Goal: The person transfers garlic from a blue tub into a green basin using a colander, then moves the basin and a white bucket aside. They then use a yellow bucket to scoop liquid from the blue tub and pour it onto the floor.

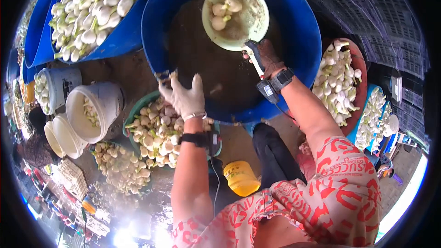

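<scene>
A yellow bucket [241, 179] sits on the floor [112, 70]; dark perforated crates [383, 11] stand upper right, a pale lattice basket [70, 177] lower left.

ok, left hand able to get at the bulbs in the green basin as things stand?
Likely yes: left hand has its fingers spread near the rim of the blue tub; bulbs lie uncovered in the green basin beside it.

the large blue tub [154, 27] looks like smooth plastic with a slight gloss; the pale scoop [263, 14], plastic too, is smooth along its rim. smooth-skinned bulbs [233, 4] lie in it, softly matt. the white bucket [73, 119] is scuffed plastic, the yellow bucket [241, 179] shinier plastic. the patterned shirt [330, 183] and dark trousers [275, 149] are matt cloth.
</scene>
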A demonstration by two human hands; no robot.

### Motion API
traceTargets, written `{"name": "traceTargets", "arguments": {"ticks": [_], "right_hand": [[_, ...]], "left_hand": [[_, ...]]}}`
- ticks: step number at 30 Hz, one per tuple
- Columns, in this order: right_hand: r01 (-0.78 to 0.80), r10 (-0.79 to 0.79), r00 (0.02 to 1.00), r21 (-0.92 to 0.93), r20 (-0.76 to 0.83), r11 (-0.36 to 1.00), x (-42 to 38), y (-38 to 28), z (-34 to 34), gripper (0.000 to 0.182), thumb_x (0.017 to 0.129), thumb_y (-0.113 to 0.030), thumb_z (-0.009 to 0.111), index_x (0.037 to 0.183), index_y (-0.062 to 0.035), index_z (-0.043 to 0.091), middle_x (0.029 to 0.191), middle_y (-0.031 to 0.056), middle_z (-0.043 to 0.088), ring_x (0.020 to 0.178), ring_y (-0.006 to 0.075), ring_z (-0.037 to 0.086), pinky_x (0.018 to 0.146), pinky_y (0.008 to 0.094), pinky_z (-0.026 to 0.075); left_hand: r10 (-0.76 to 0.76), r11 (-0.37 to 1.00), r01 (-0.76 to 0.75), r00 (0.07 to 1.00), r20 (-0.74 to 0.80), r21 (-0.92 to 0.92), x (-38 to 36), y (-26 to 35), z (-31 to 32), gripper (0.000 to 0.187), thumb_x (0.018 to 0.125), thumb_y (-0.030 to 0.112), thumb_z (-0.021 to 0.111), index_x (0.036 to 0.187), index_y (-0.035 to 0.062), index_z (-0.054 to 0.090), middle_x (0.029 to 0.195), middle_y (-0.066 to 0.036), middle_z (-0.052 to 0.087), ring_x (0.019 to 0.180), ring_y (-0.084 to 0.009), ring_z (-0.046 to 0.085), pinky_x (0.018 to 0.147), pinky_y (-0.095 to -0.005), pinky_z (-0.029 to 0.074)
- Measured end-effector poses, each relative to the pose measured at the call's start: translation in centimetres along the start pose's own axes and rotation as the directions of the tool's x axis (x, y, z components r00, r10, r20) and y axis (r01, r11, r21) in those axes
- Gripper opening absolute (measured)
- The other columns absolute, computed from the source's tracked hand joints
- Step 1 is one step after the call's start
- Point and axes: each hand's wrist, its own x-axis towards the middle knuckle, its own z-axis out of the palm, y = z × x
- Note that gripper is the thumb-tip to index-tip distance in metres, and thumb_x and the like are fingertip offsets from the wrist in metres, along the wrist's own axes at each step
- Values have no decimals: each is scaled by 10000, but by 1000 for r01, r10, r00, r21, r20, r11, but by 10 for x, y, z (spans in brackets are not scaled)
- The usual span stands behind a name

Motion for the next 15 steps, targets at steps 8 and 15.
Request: {"name": "traceTargets", "arguments": {"ticks": [8,15], "right_hand": [[650,-688,708,-527,159,548,-196,43,98,390,835,-160,604,1167,20,505,954,172,643,787,305,646,666,359,517],[720,-752,601,-593,272,361,-195,57,130,410,782,-141,616,1163,-15,531,1038,199,611,899,362,615,762,410,496]], "left_hand": [[-287,385,273,943,167,-882,-28,-116,-111,447,917,275,480,1289,32,427,1267,-86,439,1075,-184,478,922,-286,384],[-661,433,409,750,26,-803,-108,-228,-144,529,912,356,463,1281,-17,394,1246,-109,468,1140,-209,442,964,-371,361]]}}
